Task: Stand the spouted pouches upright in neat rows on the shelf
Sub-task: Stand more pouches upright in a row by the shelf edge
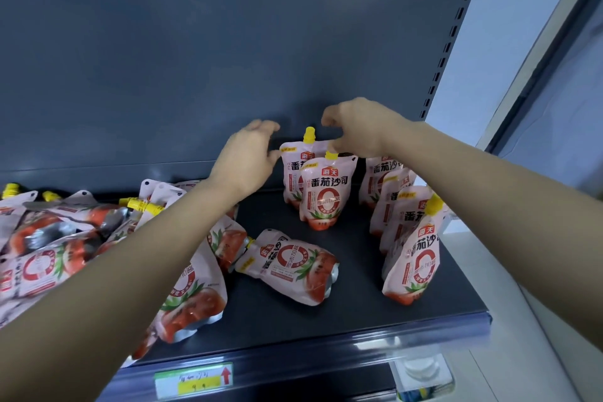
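Note:
Pink tomato-sauce pouches with yellow spouts sit on a dark shelf (359,313). Two stand upright mid-shelf, a front pouch (324,196) and a rear pouch (293,170) behind it. A row of several upright pouches (412,254) runs along the right side. One pouch (290,266) lies flat in the middle, and a heap of fallen pouches (65,238) fills the left. My left hand (249,157) is spread beside the rear pouch's left edge. My right hand (359,129) hovers over the two spouts, with its thumb by the front pouch's cap and a gap between thumb and fingers.
The shelf's dark back panel (195,75) rises behind the pouches. A price tag (194,380) hangs on the front rail. A pale wall and a window frame (538,91) lie to the right. Bare shelf shows between the flat pouch and the right row.

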The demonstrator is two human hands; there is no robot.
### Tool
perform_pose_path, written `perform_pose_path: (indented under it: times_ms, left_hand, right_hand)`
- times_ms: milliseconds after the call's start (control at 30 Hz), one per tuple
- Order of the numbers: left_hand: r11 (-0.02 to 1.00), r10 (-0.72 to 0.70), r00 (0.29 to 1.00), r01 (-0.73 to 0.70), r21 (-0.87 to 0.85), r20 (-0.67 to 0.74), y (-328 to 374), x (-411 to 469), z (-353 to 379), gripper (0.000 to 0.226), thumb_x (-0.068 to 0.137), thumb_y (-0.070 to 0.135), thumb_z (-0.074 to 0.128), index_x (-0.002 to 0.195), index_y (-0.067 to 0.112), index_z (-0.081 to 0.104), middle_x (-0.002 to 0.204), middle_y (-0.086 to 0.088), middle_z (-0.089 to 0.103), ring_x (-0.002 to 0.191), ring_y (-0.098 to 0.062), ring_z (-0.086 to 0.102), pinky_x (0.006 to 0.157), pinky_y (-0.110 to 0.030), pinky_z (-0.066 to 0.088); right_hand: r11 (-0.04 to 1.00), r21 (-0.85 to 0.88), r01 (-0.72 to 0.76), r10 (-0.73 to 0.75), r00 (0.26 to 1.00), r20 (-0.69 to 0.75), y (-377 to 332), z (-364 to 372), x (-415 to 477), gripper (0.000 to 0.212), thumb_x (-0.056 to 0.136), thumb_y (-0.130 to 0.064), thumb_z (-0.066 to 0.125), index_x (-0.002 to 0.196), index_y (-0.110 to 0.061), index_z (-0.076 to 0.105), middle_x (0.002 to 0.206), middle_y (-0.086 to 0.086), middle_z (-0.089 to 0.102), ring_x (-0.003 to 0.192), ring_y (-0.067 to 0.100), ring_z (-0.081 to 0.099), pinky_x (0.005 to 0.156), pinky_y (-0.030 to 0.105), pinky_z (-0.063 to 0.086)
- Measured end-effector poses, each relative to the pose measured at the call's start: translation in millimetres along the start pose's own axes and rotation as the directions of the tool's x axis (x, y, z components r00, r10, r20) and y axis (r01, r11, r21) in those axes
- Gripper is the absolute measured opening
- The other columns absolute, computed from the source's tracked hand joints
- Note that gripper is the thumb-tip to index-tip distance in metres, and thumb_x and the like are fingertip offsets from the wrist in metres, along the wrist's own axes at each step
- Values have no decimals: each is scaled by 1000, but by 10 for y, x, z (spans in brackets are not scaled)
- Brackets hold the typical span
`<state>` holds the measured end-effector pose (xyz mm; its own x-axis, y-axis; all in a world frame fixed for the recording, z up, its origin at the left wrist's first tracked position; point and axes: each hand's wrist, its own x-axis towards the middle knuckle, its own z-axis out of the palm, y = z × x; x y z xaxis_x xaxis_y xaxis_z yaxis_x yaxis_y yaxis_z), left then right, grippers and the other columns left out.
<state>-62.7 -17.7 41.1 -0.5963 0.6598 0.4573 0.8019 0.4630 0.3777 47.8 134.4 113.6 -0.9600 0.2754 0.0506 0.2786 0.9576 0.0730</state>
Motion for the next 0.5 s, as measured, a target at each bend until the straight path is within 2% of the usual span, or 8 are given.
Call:
perform_pose_path:
  times_ms: [100,200,333,500]
  left_hand:
    - [959,197,969,-158,236,-149,108,-123,-228,51,80,13,66,127,0,49,121,-20,56,111,-38,53,99,-45,38]
    - [909,300,922,-199,367,-243,189,-222,-468,60,72,12,73,124,-5,48,120,-24,56,112,-41,52,104,-50,34]
    - [877,352,878,-188,442,-325,203,-328,-729,69,72,20,74,129,-3,43,128,-23,51,121,-39,46,110,-50,24]
    - [877,352,854,-158,453,-383,165,-527,-886,71,76,27,70,133,-1,37,134,-22,46,128,-38,40,113,-46,14]
  right_hand:
    - [986,-161,34,-57,988,-146,-110,-102,-82,42,88,-25,57,128,-14,50,126,9,56,114,30,52,91,41,43]
    - [969,-243,33,-101,957,-272,-259,-206,-159,48,88,-30,58,132,-13,46,134,8,49,123,29,45,97,41,38]
    - [959,-282,28,-144,906,-398,-484,-313,-256,55,86,-31,61,134,-11,42,144,8,39,130,30,38,100,42,36]
    - [967,-250,58,-175,861,-477,-756,-279,-362,52,86,-28,61,131,-10,43,143,8,40,130,29,39,99,40,34]
